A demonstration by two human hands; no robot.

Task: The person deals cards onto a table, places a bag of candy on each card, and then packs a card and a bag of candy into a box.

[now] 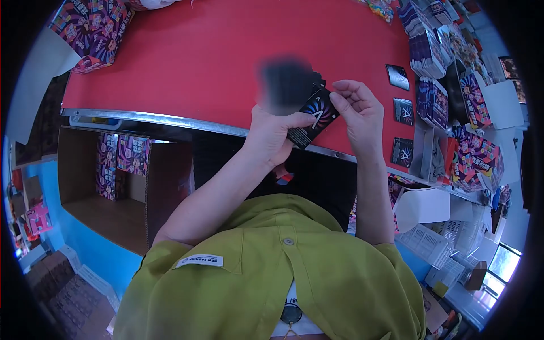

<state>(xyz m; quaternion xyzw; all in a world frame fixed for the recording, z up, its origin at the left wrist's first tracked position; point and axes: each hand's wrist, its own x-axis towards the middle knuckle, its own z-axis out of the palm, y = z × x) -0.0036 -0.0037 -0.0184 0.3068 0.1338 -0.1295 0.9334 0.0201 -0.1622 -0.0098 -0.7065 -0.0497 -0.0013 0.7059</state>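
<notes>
Left hand (273,127) clamped on black cards (318,113), long axis slanting across the surface's (215,62) near edge; right hand (360,111) at their right end, grip unclear.

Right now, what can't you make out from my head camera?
In the head view:
Card count: the black cards in your left hand overlap.
Anything behind the dark patch by that hand: obscured by blur.
Small print on the top card: too small.
Whole colourful bag: cut off by the top edge.
</notes>
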